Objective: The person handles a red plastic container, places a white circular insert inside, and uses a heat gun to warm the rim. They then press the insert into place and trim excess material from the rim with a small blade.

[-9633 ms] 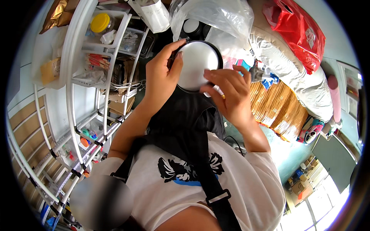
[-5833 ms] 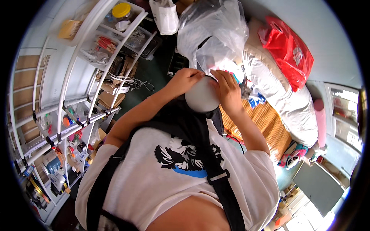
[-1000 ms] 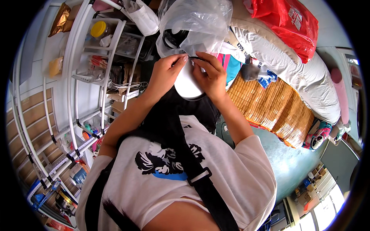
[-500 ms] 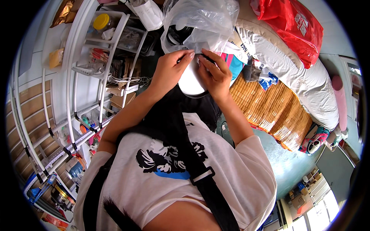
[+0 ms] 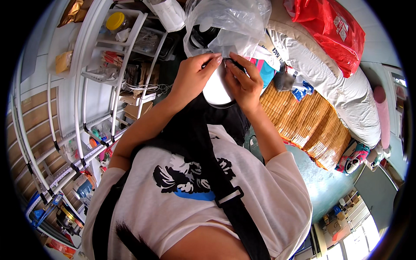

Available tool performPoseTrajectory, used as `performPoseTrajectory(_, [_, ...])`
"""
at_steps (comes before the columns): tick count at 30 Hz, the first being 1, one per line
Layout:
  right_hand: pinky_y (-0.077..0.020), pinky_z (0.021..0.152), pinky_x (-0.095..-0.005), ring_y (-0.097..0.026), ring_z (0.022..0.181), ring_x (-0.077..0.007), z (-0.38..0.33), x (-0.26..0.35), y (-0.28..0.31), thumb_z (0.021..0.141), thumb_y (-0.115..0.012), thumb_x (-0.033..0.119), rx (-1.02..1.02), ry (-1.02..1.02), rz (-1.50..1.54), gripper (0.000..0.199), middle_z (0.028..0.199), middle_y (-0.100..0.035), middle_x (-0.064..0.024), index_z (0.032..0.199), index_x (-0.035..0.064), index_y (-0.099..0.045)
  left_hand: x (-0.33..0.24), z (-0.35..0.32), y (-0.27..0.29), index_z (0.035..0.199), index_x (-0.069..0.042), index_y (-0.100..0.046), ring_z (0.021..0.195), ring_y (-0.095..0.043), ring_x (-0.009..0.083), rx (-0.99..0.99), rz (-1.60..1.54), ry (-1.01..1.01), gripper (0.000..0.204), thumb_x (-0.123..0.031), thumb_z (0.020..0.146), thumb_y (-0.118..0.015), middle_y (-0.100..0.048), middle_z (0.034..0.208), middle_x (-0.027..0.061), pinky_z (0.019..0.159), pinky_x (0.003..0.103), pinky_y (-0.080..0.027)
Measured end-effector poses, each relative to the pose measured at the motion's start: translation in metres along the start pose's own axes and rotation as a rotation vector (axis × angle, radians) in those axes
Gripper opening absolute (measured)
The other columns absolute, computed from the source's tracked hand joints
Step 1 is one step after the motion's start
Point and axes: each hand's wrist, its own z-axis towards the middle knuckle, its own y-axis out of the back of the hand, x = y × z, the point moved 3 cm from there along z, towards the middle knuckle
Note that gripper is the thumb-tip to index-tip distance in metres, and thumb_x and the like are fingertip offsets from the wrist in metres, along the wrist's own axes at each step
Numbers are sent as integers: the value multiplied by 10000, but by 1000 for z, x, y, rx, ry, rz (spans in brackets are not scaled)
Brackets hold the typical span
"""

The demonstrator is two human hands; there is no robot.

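Fingertips of both hands, left [image 5: 193, 78] and right [image 5: 242, 84], are pinched on a white disc [image 5: 216, 89] under a clear bag [image 5: 229, 21]; steady seating is needed next.

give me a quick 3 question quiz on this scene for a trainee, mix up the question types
1. True or false: both hands are on the round white object.
2. What lies just above the hands? A) a clear plastic bag B) a blue bucket C) a folded newspaper
3. Fill in: the red bag rests on a white ____.

Key
1. True: the left hand and right hand both grip its upper edge.
2. A: the clear plastic bag sits right above them.
3. Pillow: the white pillow lies beside the woven mat.
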Motion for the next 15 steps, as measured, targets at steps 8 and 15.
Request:
performPoseTrajectory(8, [-579,781,-362,-712,909,-284,0,0,0,724,-799,-42,5,-19,-16,251,1154,-726,-123,967,10,-768,-6,-1,0,1227,36,-694,844,-563,23,55,25,85,316,-206,1031,-642,-733,924,26,762,205,-482])
performPoseTrajectory(15, [-586,747,-337,-722,904,-267,2,4,4,728,-804,-57,-30,1,4,250,1152,-732,-130,966,9,-764,-6,0,2,1231,34,-695,814,-542,16,52,36,84,318,-209,1032,-642,-728,903,15,721,199,-466])
